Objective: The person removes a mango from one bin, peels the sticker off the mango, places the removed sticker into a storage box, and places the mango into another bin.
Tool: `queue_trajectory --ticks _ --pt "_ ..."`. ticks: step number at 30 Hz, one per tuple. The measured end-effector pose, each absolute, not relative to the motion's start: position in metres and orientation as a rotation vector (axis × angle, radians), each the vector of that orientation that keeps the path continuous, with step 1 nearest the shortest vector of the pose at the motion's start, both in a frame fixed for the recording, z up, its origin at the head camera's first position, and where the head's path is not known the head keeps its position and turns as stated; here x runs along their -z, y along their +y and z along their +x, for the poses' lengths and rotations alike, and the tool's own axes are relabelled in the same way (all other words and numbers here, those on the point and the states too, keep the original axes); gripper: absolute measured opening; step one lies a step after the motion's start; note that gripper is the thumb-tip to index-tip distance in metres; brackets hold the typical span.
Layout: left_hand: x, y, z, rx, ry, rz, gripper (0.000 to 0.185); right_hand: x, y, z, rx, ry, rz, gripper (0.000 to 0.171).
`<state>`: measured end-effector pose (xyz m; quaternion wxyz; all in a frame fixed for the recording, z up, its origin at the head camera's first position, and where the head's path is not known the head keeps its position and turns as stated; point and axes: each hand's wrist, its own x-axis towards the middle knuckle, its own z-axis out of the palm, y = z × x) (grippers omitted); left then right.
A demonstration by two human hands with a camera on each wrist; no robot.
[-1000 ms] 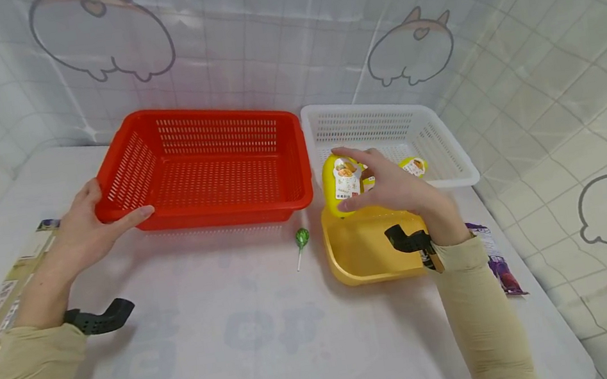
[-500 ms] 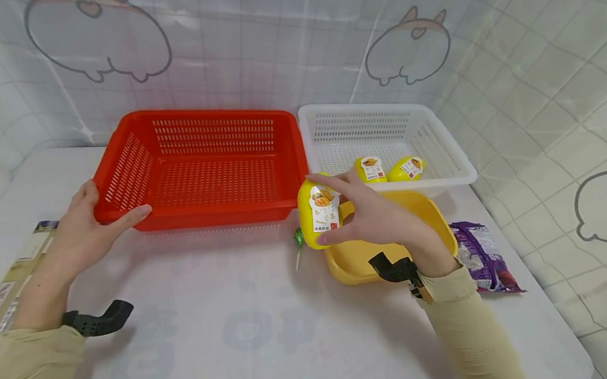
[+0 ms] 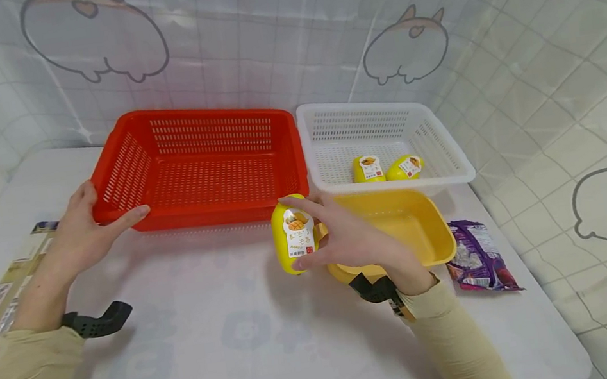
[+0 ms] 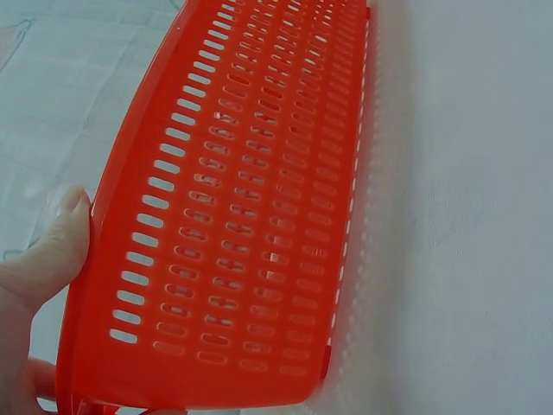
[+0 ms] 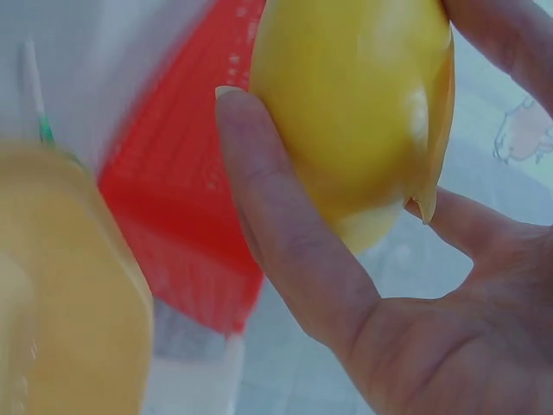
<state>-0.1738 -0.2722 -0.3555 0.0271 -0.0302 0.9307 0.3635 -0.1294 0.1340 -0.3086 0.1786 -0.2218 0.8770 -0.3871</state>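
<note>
My left hand (image 3: 87, 231) grips the near left corner of a red plastic basket (image 3: 214, 216), its thumb lying along the rim. In the left wrist view the slotted side of the basket fills the middle. My right hand (image 3: 353, 235) holds a yellow mango-shaped container (image 3: 294, 236) with a white label, between thumb and fingers, in front of the basket's right end. Its smooth back and a small tab show in the right wrist view. Two similar yellow containers (image 3: 369, 168) lie in the white basket (image 3: 379, 107) at the back right.
A yellow tub (image 3: 436, 222) stands beneath and right of my right forearm. Further right lies a purple packet (image 3: 478, 255). A lollipop (image 5: 34, 91) shows partly behind the tub in the right wrist view. A printed flat box (image 3: 4, 296) lies at the left.
My right hand has carried the yellow mango-shaped container from the white basket's front left, leftwards and towards me, past the tub. It now hides the lollipop in the head view. My left hand keeps its grip.
</note>
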Motion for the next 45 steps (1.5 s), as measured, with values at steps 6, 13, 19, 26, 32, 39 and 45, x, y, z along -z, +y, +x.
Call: queue_trajectory --ticks 6,13,19,26,32,39,45 --pt "0.358 -0.273 -0.174 -1.17 2.868 -0.098 0.113 0.32 0.121 -0.124 1.008 2.495 -0.708 0.091" --pt "0.36 -0.274 -0.175 -1.185 2.904 -0.074 0.109 0.331 0.11 -0.121 1.011 2.469 -0.778 0.09" --pt "0.361 -0.274 -0.174 -1.175 2.917 -0.072 0.111 0.344 0.105 -0.122 1.047 2.423 -0.79 0.091" --pt "0.359 -0.273 -0.172 -1.14 2.907 -0.088 0.115 0.356 0.098 -0.12 0.92 2.47 -0.756 0.091" --pt "0.354 -0.271 -0.17 -1.07 2.953 -0.042 0.114 0.361 0.092 -0.119 0.815 2.502 -0.728 0.092" --pt "0.342 -0.255 -0.159 -0.968 3.086 0.052 0.107 0.368 0.088 -0.119 0.775 2.517 -0.688 0.092" --pt "0.333 -0.233 -0.15 -1.081 3.212 0.345 0.092 0.37 0.087 -0.12 0.769 2.525 -0.668 0.092"
